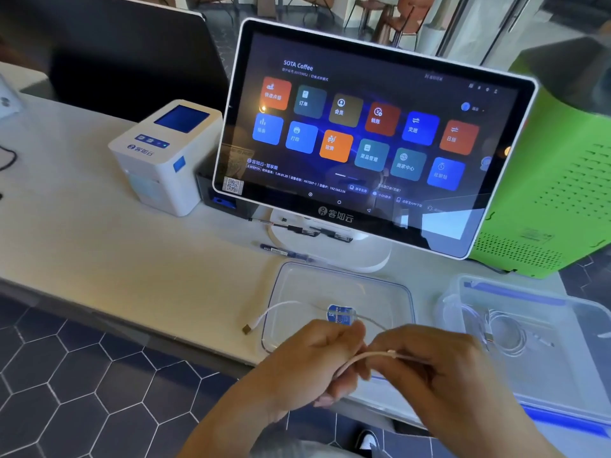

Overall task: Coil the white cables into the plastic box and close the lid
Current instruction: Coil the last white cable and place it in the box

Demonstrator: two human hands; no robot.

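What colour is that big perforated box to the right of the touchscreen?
Bright green, its side dotted with rows of small vent holes: the perforated box, clearest in the head view.

Place: coffee shop service counter.
Landmark: point-of-sale touchscreen (363, 133) headed "SOTA Coffee".
Left of touchscreen: white receipt printer (165, 157).
Behind touchscreen: café chairs (396, 18).
Below touchscreen: pens (287, 252) on counter (99, 246).

One camera is sitting on the person's head, looking forward and down. It is looking from close above at the left hand (317, 355) and right hand (439, 368), which are low in the picture. Farther off, it is seeing the bench (99, 246) and a big screen (373, 133).
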